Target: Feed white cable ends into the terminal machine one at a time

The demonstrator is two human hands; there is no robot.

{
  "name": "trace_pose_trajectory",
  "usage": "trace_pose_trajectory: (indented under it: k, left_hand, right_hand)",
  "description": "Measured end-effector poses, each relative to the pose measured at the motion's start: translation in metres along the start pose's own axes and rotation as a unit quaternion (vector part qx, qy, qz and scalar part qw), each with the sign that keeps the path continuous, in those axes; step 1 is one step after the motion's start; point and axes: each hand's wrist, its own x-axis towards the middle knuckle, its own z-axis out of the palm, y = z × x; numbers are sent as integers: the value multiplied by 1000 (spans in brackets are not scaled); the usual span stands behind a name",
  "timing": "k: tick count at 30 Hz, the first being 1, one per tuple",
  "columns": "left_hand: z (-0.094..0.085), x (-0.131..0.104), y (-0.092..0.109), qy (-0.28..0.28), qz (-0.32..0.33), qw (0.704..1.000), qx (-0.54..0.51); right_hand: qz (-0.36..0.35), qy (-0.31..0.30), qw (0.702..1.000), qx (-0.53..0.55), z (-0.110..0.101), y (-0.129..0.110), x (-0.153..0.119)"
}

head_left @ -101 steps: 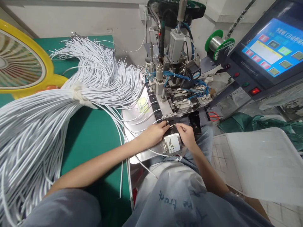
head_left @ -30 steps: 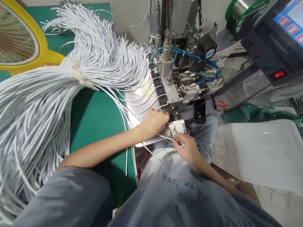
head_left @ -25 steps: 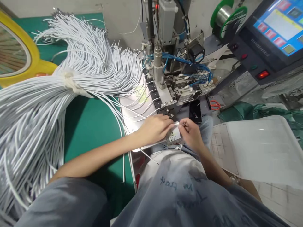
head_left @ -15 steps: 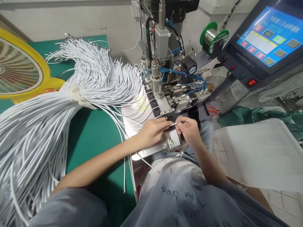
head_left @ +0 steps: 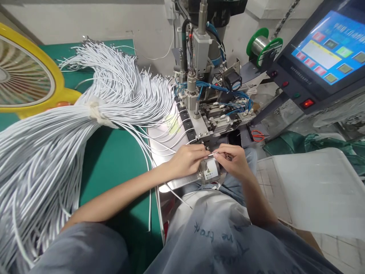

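Observation:
Between my two hands a thin white cable (head_left: 212, 154) shows a short stretch near its end. My left hand (head_left: 188, 158) is closed on it, with the fingertips at the front edge of the machine (head_left: 203, 123). My right hand (head_left: 232, 160) pinches the cable's end from the other side; the tip is hidden by the fingers. Just below the hands sits a clear box with a white label (head_left: 210, 168). Several white cables run from the large tied bundle (head_left: 54, 123) across the metal plate (head_left: 159, 146) into the machine's dark slotted block (head_left: 186, 123).
A yellow fan (head_left: 58, 82) stands at the left on the green mat (head_left: 114, 167). A green-rimmed wire spool (head_left: 261, 45) and a lit touch screen (head_left: 327, 49) are at the upper right. Red-handled scissors (head_left: 258, 135) lie beside the machine. A translucent bin (head_left: 316, 186) is at the right.
My right hand's fingers have closed in toward my left hand, so less of the cable shows between them. The whole view has shifted slightly.

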Motion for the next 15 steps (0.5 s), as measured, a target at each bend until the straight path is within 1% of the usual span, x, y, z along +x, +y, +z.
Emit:
trace_pose_trajectory:
  k: [2, 5, 7, 9, 10, 12, 14, 15]
  left_hand:
    - [3, -1, 0, 11, 0, 1000, 3]
    - [10, -3, -1, 41, -8, 999, 18]
    - [13, -5, -2, 46, -3, 997, 69]
    - [11, -5, -2, 36, 21, 985, 165]
    - [9, -4, -2, 29, 42, 974, 219]
    - [3, -2, -2, 9, 87, 945, 314]
    - [-2, 1, -1, -15, 118, 924, 363]
    - [-4, 2, -1, -24, 122, 920, 371]
  right_hand:
    - [19, 17, 999, 40, 4, 4, -1]
    - [51, 76, 991, 93, 19, 10, -6]
    - [54, 119, 988, 76, 29, 11, -9]
    - [26, 148, 989, 7, 32, 10, -10]
    - [6, 147, 988, -36, 30, 9, -10]
    - [-34, 109, 987, -110, 23, 6, -7]
    - [-58, 48, 987, -143, 12, 4, -2]
    - [-63, 22, 987, -143, 8, 4, 0]
